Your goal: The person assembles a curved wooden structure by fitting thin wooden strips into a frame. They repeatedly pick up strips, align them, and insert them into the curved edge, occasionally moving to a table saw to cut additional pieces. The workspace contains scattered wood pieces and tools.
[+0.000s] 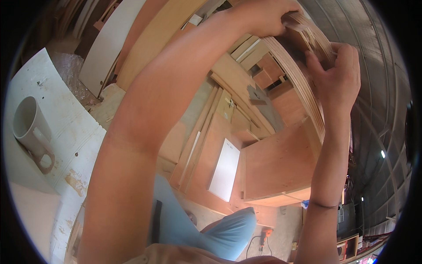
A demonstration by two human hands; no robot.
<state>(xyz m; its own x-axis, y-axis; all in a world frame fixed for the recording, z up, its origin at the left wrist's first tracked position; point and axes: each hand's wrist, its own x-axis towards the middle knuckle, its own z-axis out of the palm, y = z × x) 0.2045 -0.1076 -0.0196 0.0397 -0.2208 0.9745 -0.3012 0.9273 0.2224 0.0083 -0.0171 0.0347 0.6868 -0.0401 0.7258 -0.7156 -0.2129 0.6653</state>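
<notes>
High on the right, a short layered plywood piece (313, 38) is held between my two hands. My left hand (270, 16) reaches across from the left and closes on its far end. My right hand (337, 75) grips the nearer end, thumb on one side and fingers on the other. Just beneath the piece runs the striped edge of a long plywood panel (295, 72), part of a large wooden carcass. I cannot tell whether the held piece touches that edge. Parts of its ends are hidden by my fingers.
A white mug (31, 121) lies tilted on a stained white board (72, 136) at the left. Long wood panels (154, 42) lean behind it. Below are a white rectangular sheet (224, 169), a wooden box side (277, 160) and an orange power tool (266, 235) with a cord.
</notes>
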